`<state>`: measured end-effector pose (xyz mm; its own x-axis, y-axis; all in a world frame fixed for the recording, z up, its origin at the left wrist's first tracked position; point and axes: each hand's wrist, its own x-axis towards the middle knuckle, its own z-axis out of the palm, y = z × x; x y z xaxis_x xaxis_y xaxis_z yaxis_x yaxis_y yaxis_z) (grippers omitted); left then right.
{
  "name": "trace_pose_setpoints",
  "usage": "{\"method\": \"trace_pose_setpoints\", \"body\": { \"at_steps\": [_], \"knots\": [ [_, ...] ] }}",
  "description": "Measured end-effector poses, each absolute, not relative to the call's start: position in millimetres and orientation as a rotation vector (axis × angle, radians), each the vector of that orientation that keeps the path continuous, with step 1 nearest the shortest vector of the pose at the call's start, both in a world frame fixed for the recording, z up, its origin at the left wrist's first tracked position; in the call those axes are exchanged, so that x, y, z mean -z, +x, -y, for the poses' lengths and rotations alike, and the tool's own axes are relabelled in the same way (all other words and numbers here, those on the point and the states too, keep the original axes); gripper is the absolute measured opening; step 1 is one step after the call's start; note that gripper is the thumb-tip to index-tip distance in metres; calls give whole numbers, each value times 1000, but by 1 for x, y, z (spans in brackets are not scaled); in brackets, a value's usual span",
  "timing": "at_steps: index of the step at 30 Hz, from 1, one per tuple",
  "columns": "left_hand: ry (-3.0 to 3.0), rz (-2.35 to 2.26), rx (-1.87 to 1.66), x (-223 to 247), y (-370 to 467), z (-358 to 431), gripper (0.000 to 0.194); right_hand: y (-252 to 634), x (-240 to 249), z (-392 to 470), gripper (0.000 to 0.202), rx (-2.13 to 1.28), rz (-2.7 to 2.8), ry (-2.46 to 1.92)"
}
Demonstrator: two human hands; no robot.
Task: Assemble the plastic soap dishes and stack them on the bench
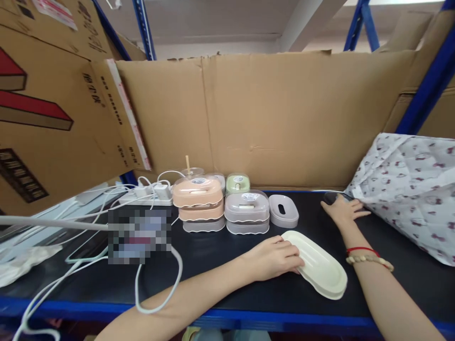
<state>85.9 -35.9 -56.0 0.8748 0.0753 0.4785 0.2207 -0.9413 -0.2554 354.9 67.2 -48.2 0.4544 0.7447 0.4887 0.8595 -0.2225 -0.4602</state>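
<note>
Got a cardboard panel across the back, a messy tangle of white cables on the left, and a puffy patterned bag off right.

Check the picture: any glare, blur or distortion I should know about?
Head view: wide-angle stretch towards the edges, bag included; soft light, no strong glare on the cream tray; left hand reads clearly; dark thing at the right hand blends into the black table; pixelation masks part at left.
</note>
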Motion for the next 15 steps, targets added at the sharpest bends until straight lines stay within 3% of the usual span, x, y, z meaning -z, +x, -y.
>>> {"method": "trace_pose_setpoints", "body": {
  "at_steps": [3, 7, 11, 15],
  "knots": [
    [-2755, 208, 661, 56, 87, 35, 22, 313, 31, -63, 33, 199, 1585, -1751],
    [-2765, 232, 602, 55, 86, 32, 23, 262, 21, -52, 33, -125, 2130, -1295],
    [-2784, 296, 579, 54, 84, 30, 23, 258, 20, -45, 43, -335, 2211, -1478],
    [-2774, 295, 605, 56, 84, 31, 21, 280, 14, -45, 24, -194, 2136, -1845]
  ]
}}
